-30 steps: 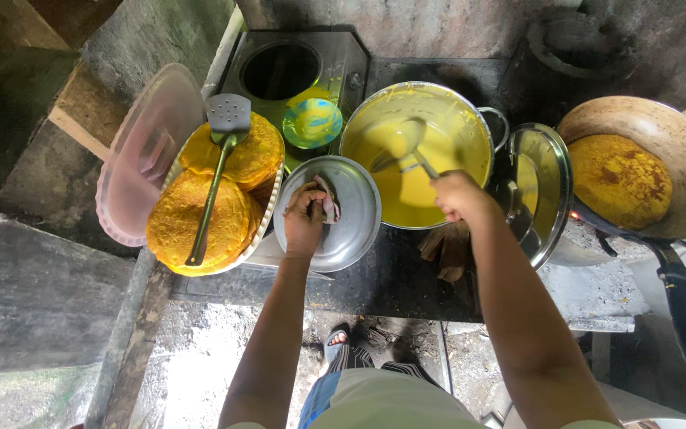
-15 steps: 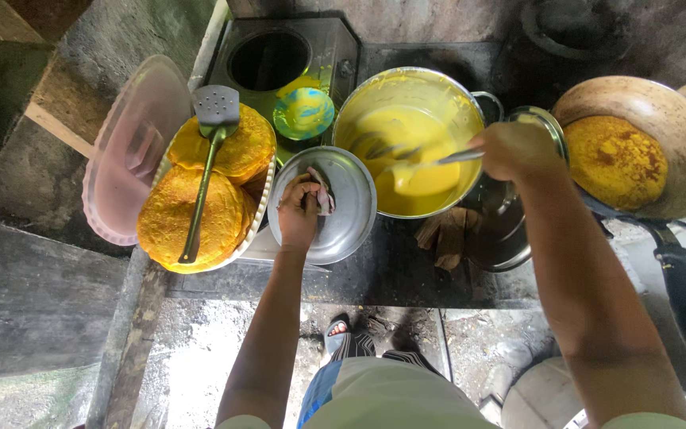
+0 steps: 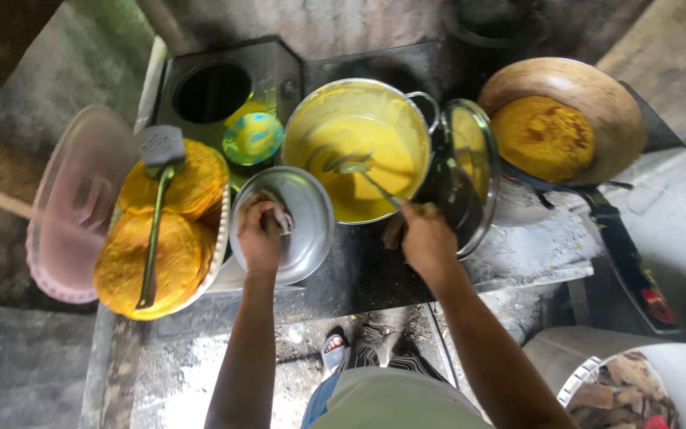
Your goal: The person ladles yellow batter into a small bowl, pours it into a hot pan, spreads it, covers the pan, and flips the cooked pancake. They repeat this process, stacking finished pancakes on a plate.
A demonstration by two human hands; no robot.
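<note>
The left hand (image 3: 260, 232) is curled shut around the knob of a round metal lid (image 3: 283, 225), holding it just above the stove top, much as it did half a second ago. The right hand (image 3: 426, 241) is closed in a fist on the handle of a ladle (image 3: 363, 176); since the earlier picture it has drawn back from over the far rim of the pot to the near side, close to the body, and the ladle now slants away from it with its bowl down in the yellow batter (image 3: 363, 171). Whether the bowl is full or only resting on the surface is hard to tell from here.

The batter sits in a large metal pot (image 3: 420, 119) between the two hands. Leaning against the pot's right side is a glass lid (image 3: 470, 171), tilted on edge. Beyond that a wooden-looking pan (image 3: 597, 99) holds one flat yellow pancake (image 3: 543, 137), its dark handle (image 3: 625, 254) running toward the near right.

To the left of the metal lid, a plate (image 3: 217, 253) carries a stack of cooked pancakes (image 3: 180, 238), with a spatula (image 3: 155, 214) lying across them, blade at the far end. A pink plastic cover (image 3: 73, 210) stands just beside the plate. A small green and yellow bowl (image 3: 252, 137) rests between the plate and the pot, in front of a dark stove opening (image 3: 212, 91). Sandalled feet (image 3: 335, 349) show below, on the ground
</note>
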